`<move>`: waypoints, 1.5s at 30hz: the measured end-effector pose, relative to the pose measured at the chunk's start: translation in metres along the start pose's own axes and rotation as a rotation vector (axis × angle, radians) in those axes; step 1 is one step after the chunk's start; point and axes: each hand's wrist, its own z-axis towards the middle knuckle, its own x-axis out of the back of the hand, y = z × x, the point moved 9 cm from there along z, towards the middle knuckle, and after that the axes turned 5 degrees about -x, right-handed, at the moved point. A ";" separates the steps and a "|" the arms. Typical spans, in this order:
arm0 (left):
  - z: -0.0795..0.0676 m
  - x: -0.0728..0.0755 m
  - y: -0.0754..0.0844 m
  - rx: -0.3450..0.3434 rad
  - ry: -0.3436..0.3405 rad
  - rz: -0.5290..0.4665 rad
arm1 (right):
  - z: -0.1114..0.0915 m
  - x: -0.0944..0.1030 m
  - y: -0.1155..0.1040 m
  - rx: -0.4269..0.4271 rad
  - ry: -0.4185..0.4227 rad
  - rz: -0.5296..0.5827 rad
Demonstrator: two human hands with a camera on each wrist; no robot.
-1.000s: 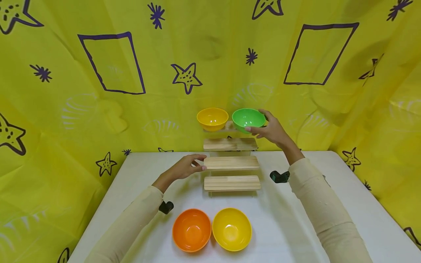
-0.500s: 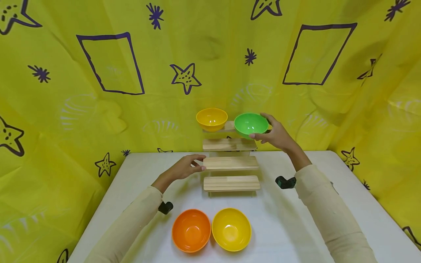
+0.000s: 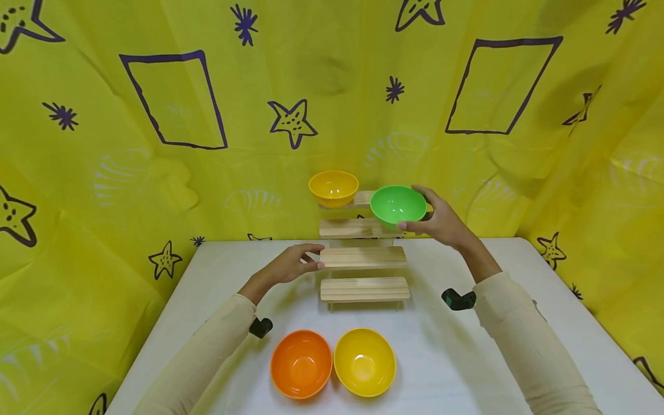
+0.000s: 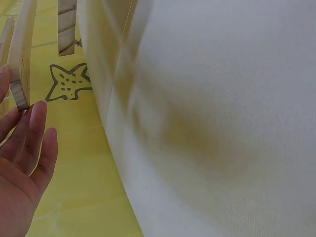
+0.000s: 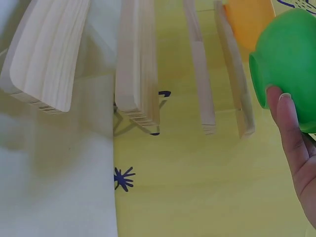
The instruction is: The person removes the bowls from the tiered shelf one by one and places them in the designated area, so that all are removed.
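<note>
My right hand [image 3: 440, 220] grips a green bowl [image 3: 397, 205] by its right rim, in the air beside the right end of the upper steps of a wooden stepped stand [image 3: 364, 256]. In the right wrist view the green bowl [image 5: 291, 67] sits against my fingers [image 5: 292, 132]. A yellow bowl [image 3: 334, 188] rests on the top step at the left. My left hand [image 3: 291, 264] touches the left end of the second-lowest step with straight fingers [image 4: 32, 139]. An orange bowl [image 3: 301, 363] and another yellow bowl [image 3: 365, 361] stand on the white table [image 3: 456, 369] in front.
Yellow cloth with purple stars and squares [image 3: 176, 98] hangs behind and to both sides of the table. Black wrist camera mounts [image 3: 459, 300] show on both sleeves.
My right hand has carried the green bowl off the top step, down and to the right. The left hand has stayed on the step's end.
</note>
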 end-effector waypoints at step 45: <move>0.001 0.001 0.001 -0.001 -0.016 0.030 | -0.083 -0.014 0.029 -0.001 -0.038 -0.021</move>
